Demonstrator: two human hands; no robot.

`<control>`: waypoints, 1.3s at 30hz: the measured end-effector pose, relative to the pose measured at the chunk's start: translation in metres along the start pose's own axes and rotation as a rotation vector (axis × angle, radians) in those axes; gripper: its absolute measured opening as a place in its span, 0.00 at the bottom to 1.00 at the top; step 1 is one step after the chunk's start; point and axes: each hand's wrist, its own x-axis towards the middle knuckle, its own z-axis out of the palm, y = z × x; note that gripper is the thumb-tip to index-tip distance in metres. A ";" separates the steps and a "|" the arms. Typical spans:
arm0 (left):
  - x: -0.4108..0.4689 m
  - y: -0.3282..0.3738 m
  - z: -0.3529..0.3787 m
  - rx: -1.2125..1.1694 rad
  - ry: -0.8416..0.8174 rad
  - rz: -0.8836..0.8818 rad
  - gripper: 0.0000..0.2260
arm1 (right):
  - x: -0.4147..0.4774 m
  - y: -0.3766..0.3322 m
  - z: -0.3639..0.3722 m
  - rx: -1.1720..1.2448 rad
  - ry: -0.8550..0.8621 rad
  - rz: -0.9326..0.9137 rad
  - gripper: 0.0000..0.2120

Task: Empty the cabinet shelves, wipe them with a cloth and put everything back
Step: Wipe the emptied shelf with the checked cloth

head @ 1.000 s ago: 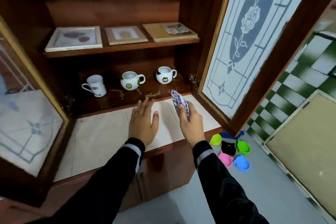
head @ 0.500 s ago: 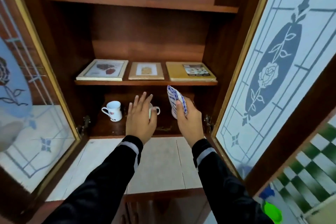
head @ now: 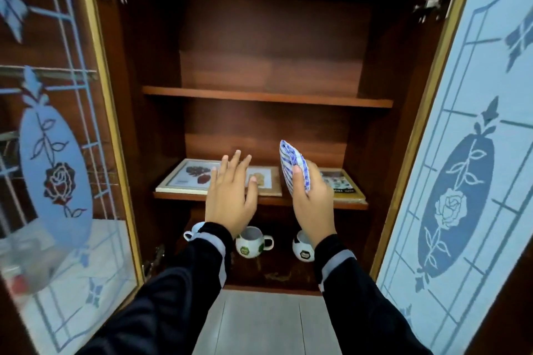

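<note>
Left hand [head: 230, 199], spread wide, hovers by the framed picture [head: 184, 179] at eleven o'clock (right hand [head: 313, 204] grips the cloth [head: 292, 164]); emptying probably starts by lifting it out.

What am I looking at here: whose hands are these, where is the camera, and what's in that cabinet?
No machine here: a person works with bare hands, and the one picture comes from a camera on their head, looking forward and down into an open wooden cabinet. The left hand is open, fingers spread, holding nothing. The right hand grips a folded blue-and-white cloth. On the middle shelf lie a white picture frame, a smaller brown frame and a yellowish flat item. On the bottom shelf stand the left mug, mostly hidden behind a sleeve, the middle mug and the right mug. The left glass door and the right glass door, both rose-patterned, stand open.
</note>
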 end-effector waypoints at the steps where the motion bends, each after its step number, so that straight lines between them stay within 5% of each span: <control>1: 0.008 0.001 -0.005 0.003 0.011 0.016 0.26 | 0.008 -0.006 0.001 0.009 0.017 -0.015 0.10; 11: 0.097 0.017 -0.049 0.107 0.207 0.171 0.25 | 0.080 -0.057 0.001 -0.015 0.220 -0.231 0.12; 20: 0.160 0.011 -0.058 0.212 0.063 0.148 0.23 | 0.149 -0.060 0.007 -0.284 0.300 -0.337 0.16; 25: 0.179 -0.004 -0.044 0.252 -0.060 0.099 0.23 | 0.177 -0.046 0.024 -0.568 0.202 -0.383 0.09; 28: 0.178 -0.015 -0.036 0.291 0.017 0.170 0.27 | 0.184 -0.032 0.036 -0.725 0.113 -0.371 0.06; 34: 0.183 -0.026 -0.024 0.253 0.198 0.275 0.23 | 0.184 -0.017 0.052 -0.744 0.037 -0.242 0.13; 39: 0.185 -0.029 -0.017 0.241 0.254 0.290 0.22 | 0.191 -0.040 0.045 -0.808 -0.200 -0.096 0.22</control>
